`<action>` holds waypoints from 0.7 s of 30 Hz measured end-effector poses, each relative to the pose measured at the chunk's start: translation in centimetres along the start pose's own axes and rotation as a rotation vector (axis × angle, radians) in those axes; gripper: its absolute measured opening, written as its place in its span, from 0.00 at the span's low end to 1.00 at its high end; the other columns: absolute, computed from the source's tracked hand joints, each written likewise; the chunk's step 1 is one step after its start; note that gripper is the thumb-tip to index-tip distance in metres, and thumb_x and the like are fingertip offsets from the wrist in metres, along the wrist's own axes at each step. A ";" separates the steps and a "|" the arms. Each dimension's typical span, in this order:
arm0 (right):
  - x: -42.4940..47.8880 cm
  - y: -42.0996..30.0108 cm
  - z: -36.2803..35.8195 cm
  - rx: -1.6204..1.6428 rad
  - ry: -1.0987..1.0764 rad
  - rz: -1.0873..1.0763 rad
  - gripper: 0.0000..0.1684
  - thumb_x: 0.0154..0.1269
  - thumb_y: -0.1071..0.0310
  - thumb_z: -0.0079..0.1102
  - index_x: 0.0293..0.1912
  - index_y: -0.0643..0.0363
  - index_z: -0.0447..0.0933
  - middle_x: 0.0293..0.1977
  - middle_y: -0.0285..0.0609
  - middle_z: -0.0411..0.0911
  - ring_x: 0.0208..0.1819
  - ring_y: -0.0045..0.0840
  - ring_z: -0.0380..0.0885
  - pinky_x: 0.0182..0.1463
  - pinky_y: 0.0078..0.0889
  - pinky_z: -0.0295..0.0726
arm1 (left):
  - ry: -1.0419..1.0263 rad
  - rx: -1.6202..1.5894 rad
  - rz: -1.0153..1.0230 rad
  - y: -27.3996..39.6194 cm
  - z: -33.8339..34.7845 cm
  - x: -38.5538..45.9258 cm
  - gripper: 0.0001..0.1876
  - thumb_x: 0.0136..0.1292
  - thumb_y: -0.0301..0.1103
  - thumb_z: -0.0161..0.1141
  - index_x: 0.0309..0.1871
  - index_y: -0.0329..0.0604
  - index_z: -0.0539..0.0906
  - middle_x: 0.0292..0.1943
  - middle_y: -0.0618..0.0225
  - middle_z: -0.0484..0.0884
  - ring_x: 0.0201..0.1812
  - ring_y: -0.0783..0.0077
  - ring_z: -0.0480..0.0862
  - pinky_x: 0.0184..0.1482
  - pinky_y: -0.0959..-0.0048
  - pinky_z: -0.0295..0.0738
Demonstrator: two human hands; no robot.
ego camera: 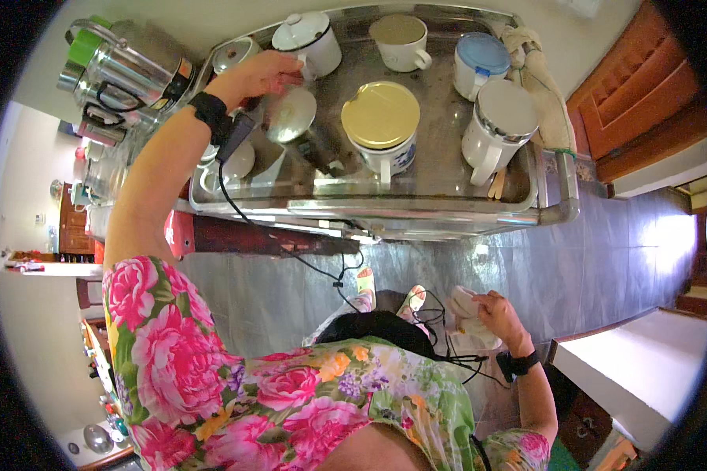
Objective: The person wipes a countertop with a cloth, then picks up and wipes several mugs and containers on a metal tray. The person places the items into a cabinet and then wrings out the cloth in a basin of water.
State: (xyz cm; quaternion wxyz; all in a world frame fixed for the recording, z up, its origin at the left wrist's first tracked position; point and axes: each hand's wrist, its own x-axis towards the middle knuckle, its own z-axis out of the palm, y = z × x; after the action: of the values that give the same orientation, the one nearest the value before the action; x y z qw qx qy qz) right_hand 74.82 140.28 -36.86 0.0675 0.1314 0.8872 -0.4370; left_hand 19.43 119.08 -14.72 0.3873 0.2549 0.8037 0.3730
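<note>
My left hand (pixel 271 72) reaches over the steel tray (pixel 324 206), its fingertips at the handle of a lidded white enamel mug (pixel 321 53); whether they grip it is unclear. Just below the hand, a round silver lid (pixel 294 115) looks blurred, above a dark-handled item (pixel 318 156). My right hand (pixel 498 318) is low at the right, away from the tray, its fingers closed on a whitish cloth (pixel 468 312). Nearer the tray's middle stands a mug with a gold lid (pixel 381 118). A mug with a tan lid (pixel 397 35) stands behind it.
On the tray's right are a blue-lidded mug (pixel 482 62), a white mug with a silver-rimmed lid (pixel 501 126) and wooden sticks (pixel 497 183). A cloth (pixel 545 100) hangs over the rail. Steel flasks (pixel 132 70) stand left. Black cables (pixel 448 347) hang near my body; a white ledge (pixel 630 353) juts in at lower right.
</note>
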 end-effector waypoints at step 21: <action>4.6 -6.2 -5.3 -0.110 -0.161 -0.301 0.15 0.58 0.76 0.52 0.46 0.57 0.79 0.32 0.48 0.75 0.32 0.38 0.76 0.38 0.33 0.75 | 0.384 0.670 0.680 0.1 19.2 -12.4 0.13 0.54 0.41 0.65 0.33 0.41 0.78 0.32 0.60 0.80 0.35 0.55 0.79 0.35 0.63 0.72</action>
State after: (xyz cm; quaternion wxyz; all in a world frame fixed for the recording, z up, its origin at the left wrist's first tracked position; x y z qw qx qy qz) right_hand 68.59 141.67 -30.04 0.0791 -0.0422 0.9113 -0.4020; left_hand 42.12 118.19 -17.41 -0.0136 0.5389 0.8074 0.2399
